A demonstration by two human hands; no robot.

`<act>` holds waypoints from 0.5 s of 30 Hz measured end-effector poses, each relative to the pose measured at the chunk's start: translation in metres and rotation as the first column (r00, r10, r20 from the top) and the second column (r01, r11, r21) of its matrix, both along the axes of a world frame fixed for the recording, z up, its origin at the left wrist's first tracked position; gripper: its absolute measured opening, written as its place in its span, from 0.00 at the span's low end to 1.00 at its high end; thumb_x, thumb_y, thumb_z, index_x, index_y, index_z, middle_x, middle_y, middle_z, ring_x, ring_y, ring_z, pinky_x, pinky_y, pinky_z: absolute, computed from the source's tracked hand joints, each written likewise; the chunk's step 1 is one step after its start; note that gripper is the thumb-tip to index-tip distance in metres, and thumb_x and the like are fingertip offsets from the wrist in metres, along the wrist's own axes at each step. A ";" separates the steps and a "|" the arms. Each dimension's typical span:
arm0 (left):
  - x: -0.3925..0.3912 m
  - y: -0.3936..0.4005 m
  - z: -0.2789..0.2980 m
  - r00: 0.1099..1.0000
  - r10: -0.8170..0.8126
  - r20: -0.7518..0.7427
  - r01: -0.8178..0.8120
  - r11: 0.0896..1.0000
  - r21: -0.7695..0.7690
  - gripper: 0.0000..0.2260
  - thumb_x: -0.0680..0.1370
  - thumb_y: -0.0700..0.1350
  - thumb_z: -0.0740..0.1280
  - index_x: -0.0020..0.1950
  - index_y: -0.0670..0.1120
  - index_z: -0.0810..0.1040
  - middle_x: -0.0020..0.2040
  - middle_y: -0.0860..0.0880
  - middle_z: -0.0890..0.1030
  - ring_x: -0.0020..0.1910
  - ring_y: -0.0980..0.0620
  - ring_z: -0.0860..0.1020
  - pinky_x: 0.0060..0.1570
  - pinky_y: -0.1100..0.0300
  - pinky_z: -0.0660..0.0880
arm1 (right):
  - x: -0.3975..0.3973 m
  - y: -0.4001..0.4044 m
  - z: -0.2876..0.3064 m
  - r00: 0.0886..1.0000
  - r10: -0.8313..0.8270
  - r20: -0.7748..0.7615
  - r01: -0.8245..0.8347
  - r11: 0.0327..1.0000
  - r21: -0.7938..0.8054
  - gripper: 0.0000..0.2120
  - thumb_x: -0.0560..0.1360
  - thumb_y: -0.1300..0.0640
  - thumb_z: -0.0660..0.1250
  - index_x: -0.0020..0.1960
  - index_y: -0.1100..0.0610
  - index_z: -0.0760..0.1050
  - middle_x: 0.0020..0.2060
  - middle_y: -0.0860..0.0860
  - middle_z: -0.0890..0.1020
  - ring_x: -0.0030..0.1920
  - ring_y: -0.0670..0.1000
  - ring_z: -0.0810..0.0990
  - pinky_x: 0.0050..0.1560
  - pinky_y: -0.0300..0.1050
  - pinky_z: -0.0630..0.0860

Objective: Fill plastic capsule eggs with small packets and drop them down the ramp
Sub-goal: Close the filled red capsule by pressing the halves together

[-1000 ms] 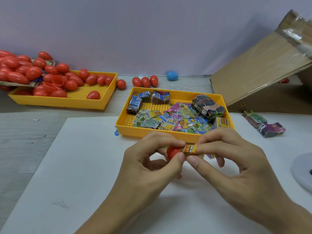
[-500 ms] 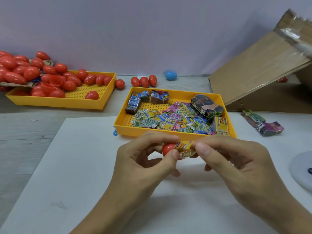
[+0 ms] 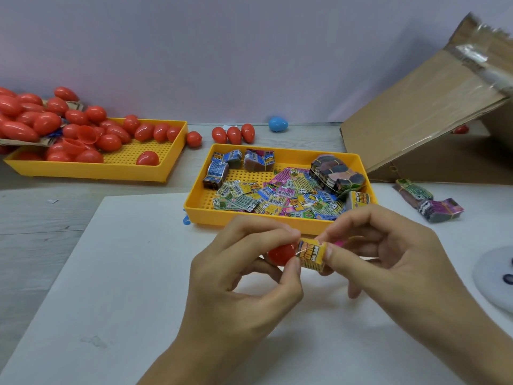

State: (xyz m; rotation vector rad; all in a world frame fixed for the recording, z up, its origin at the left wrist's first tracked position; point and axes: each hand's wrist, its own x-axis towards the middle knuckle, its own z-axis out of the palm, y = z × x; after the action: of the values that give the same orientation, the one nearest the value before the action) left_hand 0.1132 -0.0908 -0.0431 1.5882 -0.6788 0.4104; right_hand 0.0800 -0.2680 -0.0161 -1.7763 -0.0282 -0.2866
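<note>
My left hand (image 3: 244,276) holds a red egg half (image 3: 280,253) and pinches the left end of a folded yellow packet (image 3: 311,254). My right hand (image 3: 388,262) pinches the packet's right end with thumb and forefinger. A pink bit shows behind the right fingers. Both hands hover over the white board (image 3: 116,287), just in front of the yellow packet tray (image 3: 249,218). That tray holds several loose colourful packets (image 3: 277,195) and banded bundles (image 3: 336,173). The cardboard ramp (image 3: 422,107) slopes up at the right.
A second yellow tray (image 3: 91,169) at the left holds several red eggs (image 3: 111,141), with more heaped behind. Three red eggs (image 3: 233,134) and a blue egg (image 3: 278,124) lie by the wall. Two packet bundles (image 3: 427,201) lie right of the tray. A white disc (image 3: 497,276) sits at the right edge.
The yellow packet has been turned and folded between both hands, its printed face now toward me. The hands stay in the same place in front of the tray.
</note>
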 end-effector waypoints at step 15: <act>-0.002 0.001 0.000 0.997 -0.078 -0.028 0.077 0.996 -0.033 0.12 0.71 0.38 0.73 0.54 0.43 0.83 0.49 0.49 0.81 0.46 0.48 0.81 0.36 0.57 0.82 | -0.006 0.006 0.003 0.978 -0.077 0.193 0.137 0.937 -0.320 0.08 0.68 0.58 0.73 0.42 0.45 0.83 0.34 0.41 0.83 0.34 0.46 0.84 0.27 0.39 0.75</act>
State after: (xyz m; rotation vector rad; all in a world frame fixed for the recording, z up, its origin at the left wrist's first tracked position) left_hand 0.1108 -0.0899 -0.0431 1.5295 -0.7058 0.3391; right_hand 0.0742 -0.2616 -0.0130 -2.0864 -0.1132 -0.5455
